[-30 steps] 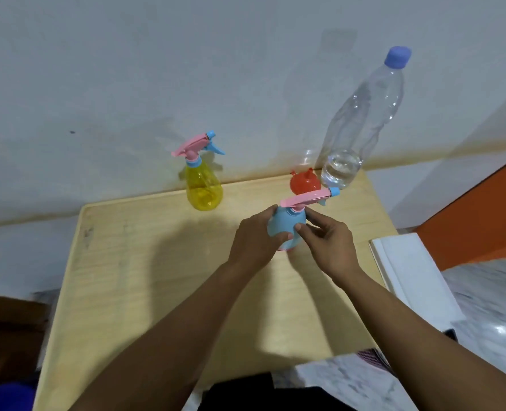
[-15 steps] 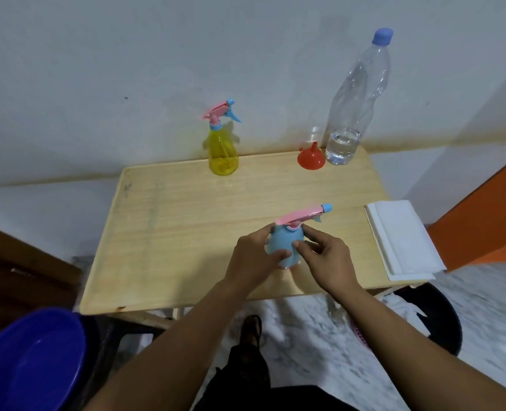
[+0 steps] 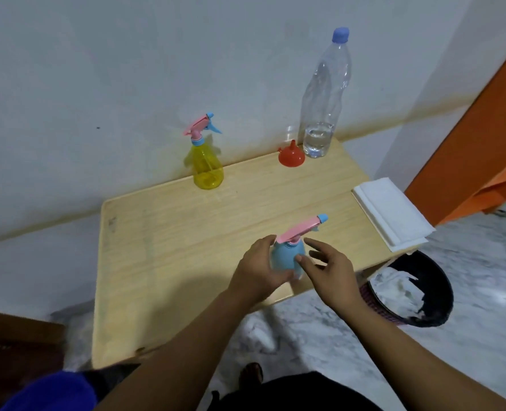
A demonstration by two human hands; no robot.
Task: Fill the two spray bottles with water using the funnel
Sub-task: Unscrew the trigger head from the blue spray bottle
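A blue spray bottle [image 3: 287,256] with a pink trigger head stands near the front edge of the wooden table [image 3: 171,238]. My left hand [image 3: 260,268] grips its body from the left. My right hand [image 3: 329,268] is beside it on the right, fingers spread and loose, one fingertip touching the bottle. A yellow spray bottle [image 3: 207,164] with a pink head stands at the back. An orange funnel [image 3: 291,155] lies mouth down at the back right, next to a tall clear water bottle [image 3: 323,108] with a blue cap and a little water in it.
A folded white cloth [image 3: 394,215] lies on the table's right edge. A black bin [image 3: 423,286] with white paper stands on the marble floor to the right. A blue bowl [image 3: 50,393] shows at the bottom left. The wall is right behind the table.
My right hand has let go of the blue spray bottle and opened its fingers. The left hand still holds it. The camera view has shifted to the left and down.
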